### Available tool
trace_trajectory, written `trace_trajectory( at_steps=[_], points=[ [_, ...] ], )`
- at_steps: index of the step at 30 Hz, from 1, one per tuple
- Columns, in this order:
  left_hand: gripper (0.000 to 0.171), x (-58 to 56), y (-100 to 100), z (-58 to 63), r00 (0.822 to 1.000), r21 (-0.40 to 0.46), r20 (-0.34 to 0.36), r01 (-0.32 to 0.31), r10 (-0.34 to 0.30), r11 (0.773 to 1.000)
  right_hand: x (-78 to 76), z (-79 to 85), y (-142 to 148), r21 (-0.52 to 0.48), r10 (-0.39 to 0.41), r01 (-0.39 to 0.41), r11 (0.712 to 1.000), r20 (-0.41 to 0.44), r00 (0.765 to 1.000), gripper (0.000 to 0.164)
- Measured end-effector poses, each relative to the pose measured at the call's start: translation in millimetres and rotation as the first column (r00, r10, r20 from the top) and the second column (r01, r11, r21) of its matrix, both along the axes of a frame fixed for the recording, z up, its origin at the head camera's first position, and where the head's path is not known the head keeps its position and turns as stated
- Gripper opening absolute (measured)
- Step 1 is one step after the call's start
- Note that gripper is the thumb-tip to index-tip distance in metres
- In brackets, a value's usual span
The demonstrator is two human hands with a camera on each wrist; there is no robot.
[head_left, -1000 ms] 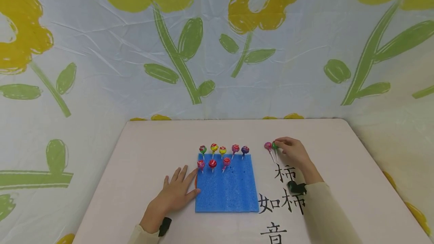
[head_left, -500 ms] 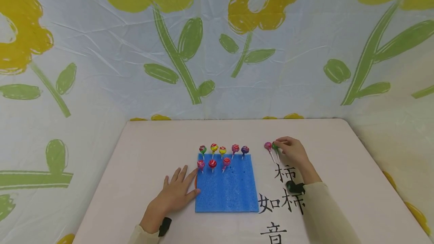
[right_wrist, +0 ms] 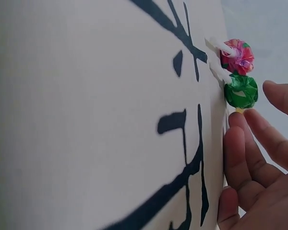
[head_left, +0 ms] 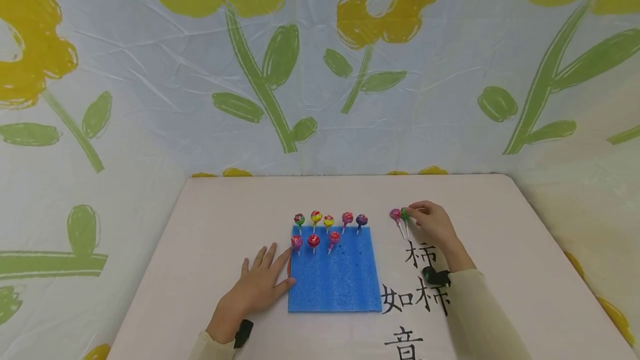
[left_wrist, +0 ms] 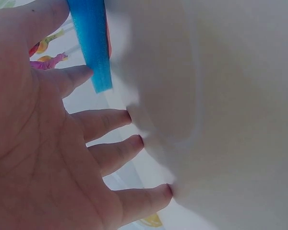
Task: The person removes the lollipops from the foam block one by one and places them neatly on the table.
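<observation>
Two lollipops lie side by side at the right, one with a pink wrapper and one with a green wrapper. My right hand is at the green one, its fingertips close beside or touching the wrapper. In the right wrist view the thumb stands apart from the candy, so nothing is pinched. Fingers spread, my left hand rests on the table, with the thumb and index finger touching the left edge of a blue foam board. Several wrapped lollipops, including a red one, stand in the board in two rows.
The pale table carries large black printed characters right of the board. Small dark holes show in the board's right part. Behind the table hangs a flower-patterned cloth.
The green lollipop's stick has swung slightly left, closer to the pink one. My right hand has shifted only a little, and my left hand stays where it was.
</observation>
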State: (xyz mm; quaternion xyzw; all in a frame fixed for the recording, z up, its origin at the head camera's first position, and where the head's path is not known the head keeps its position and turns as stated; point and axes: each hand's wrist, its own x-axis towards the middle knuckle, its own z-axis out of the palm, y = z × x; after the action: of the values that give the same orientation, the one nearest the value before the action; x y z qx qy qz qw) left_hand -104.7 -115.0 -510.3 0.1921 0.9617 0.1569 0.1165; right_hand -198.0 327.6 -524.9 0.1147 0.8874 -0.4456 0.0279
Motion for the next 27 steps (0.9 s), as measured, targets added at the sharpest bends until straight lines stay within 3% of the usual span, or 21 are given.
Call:
trace_trajectory(
  at_steps=[8, 18, 22, 27],
  points=[
    [0.069, -1.3, 0, -5.0, 1.0, -0.003, -0.004, 0.005, -0.005, 1.0, 14.5, 12.4, -8, -0.02, -0.06, 0.058, 0.998, -0.095, 0.994, 0.048],
    [0.07, -2.3, -1, -4.7, 1.0, -0.011, -0.008, 0.004, -0.005, 1.0, 37.1, 36.6, -36, -0.151, -0.053, 0.025, 0.988, -0.186, 0.981, 0.045],
    [0.07, -2.4, 0, -4.2, 1.0, -0.011, -0.007, 0.003, -0.003, 1.0, 45.3, 45.9, -52, -0.213, -0.026, -0.026, 0.977, -0.237, 0.971, 0.035],
    [0.07, -2.7, -1, -4.0, 1.0, -0.009, -0.008, 0.003, -0.003, 1.0, 51.4, 49.0, -72, -0.236, 0.026, -0.092, 0.967, -0.269, 0.963, 0.035]
  ],
)
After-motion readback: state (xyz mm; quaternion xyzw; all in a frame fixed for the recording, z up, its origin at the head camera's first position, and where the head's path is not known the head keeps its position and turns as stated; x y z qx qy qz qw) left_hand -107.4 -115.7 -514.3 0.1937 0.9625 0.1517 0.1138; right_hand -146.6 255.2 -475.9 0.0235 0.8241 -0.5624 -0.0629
